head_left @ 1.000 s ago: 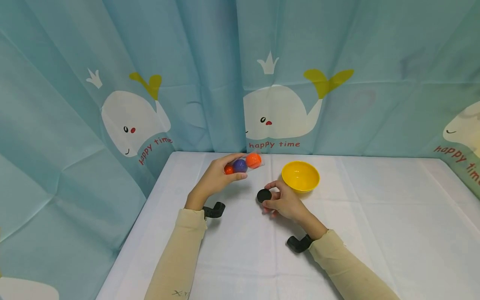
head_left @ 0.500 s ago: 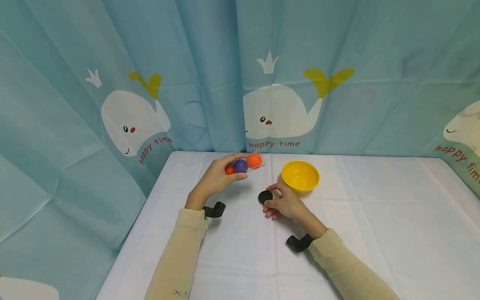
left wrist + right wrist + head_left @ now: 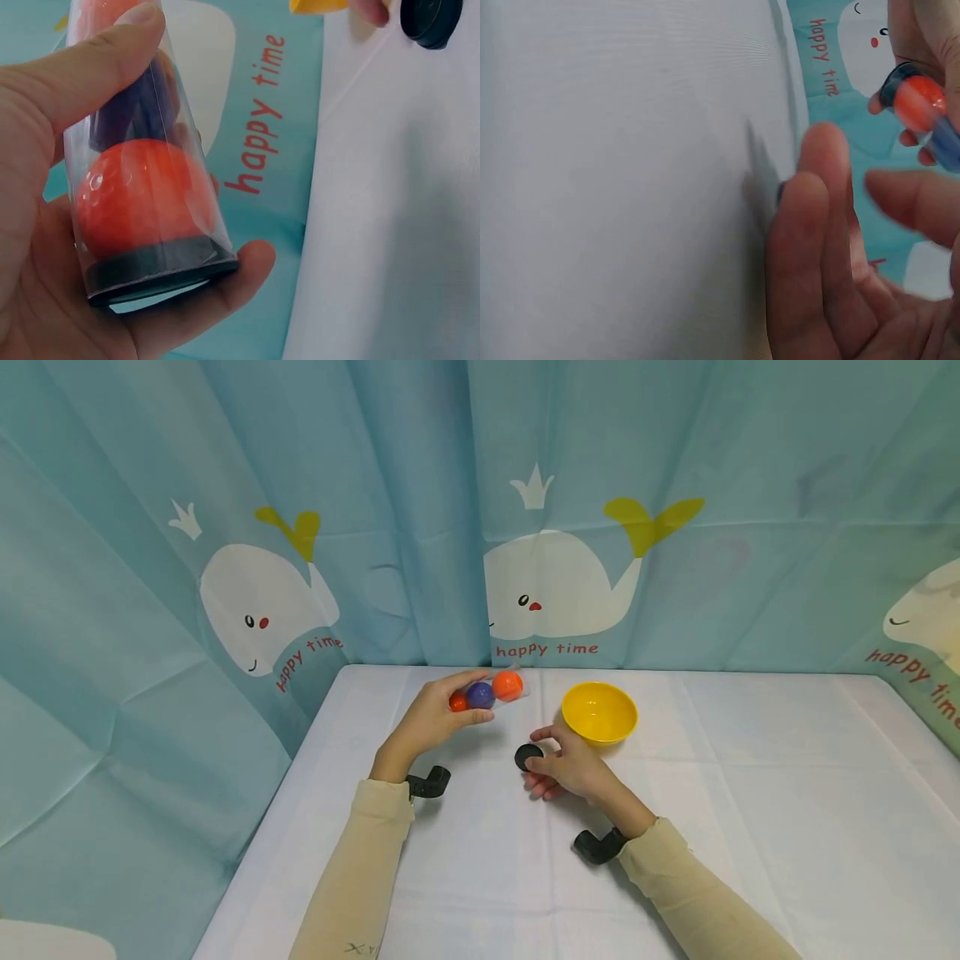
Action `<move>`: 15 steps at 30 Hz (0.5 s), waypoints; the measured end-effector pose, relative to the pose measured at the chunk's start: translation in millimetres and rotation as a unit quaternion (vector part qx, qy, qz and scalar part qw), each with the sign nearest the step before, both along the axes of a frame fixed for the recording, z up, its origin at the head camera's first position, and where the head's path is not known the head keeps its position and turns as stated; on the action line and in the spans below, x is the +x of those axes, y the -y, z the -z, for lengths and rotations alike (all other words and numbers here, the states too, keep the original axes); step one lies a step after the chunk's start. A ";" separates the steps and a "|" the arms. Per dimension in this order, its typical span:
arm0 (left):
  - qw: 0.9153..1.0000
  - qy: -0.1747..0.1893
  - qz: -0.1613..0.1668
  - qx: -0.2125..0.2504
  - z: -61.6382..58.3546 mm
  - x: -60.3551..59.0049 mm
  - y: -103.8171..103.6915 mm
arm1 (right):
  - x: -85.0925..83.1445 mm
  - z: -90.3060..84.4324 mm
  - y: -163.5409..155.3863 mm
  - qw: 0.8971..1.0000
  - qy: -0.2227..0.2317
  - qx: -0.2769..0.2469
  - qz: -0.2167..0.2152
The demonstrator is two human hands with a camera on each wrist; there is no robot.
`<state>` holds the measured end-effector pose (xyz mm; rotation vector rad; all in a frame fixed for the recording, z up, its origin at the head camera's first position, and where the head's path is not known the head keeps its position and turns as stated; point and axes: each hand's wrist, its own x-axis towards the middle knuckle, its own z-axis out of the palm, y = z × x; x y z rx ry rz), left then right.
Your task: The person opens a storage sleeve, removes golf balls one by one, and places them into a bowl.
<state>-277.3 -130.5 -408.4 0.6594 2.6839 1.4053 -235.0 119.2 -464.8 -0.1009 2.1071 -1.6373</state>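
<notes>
- The left hand (image 3: 435, 717) has thumb and fingers clamped round a clear tube (image 3: 139, 154), raised near the table's far edge; its transparent wall is hard to make out from the head.
- Inside, the purple ball (image 3: 481, 696) shows fully from the head, but the thumb covers part of it in the left wrist view.
- The lower orange ball (image 3: 146, 196) is partly hidden by the hand from the head, and so is the dark base (image 3: 161, 266) beneath it.
- The right hand (image 3: 573, 767) pinches a black cap (image 3: 528, 756); only a dark sliver shows past its fingers in the right wrist view.
- The yellow bowl (image 3: 600, 717), just beside that hand, is cropped in the left wrist view.
</notes>
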 end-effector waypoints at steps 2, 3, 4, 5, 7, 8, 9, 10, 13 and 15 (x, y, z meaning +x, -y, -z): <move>1.000 -0.003 -0.004 -0.005 0.8 -0.5 -0.6 | -0.1 -3.8 -0.9 1.000 -0.009 0.003 -0.011; 1.000 -0.004 -0.006 -0.007 1.1 -0.6 -0.9 | -0.2 -6.6 -1.7 1.000 -0.018 0.003 -0.021; 1.000 -0.005 -0.008 -0.008 1.3 -0.8 -1.4 | -0.4 -9.5 -2.6 0.999 -0.025 0.003 -0.028; 1.000 -0.005 -0.012 -0.008 1.5 -0.9 -2.0 | -0.7 -12.6 -3.6 0.999 -0.034 0.002 -0.034; 1.000 -0.004 -0.015 -0.009 1.8 -0.7 -3.3 | -1.6 -18.7 -6.3 0.998 -0.055 0.001 -0.040; 1.000 -0.004 -0.016 -0.009 2.0 -0.7 -4.1 | -2.1 -21.5 -8.0 0.997 -0.067 0.002 -0.042; 1.000 -0.003 -0.018 -0.009 2.1 -0.4 -5.0 | -2.6 -24.5 -10.0 0.996 -0.077 0.000 -0.043; 1.000 -0.002 -0.021 -0.010 2.3 -0.2 -6.0 | -3.1 -26.8 -12.0 0.996 -0.085 0.002 -0.039; 0.999 0.001 -0.030 -0.013 2.7 0.9 -9.1 | -4.6 -33.8 -19.1 0.993 -0.114 0.004 -0.032; 0.999 0.001 -0.037 -0.015 2.8 1.9 -11.2 | -5.3 -38.4 -23.9 0.992 -0.121 -0.005 -0.023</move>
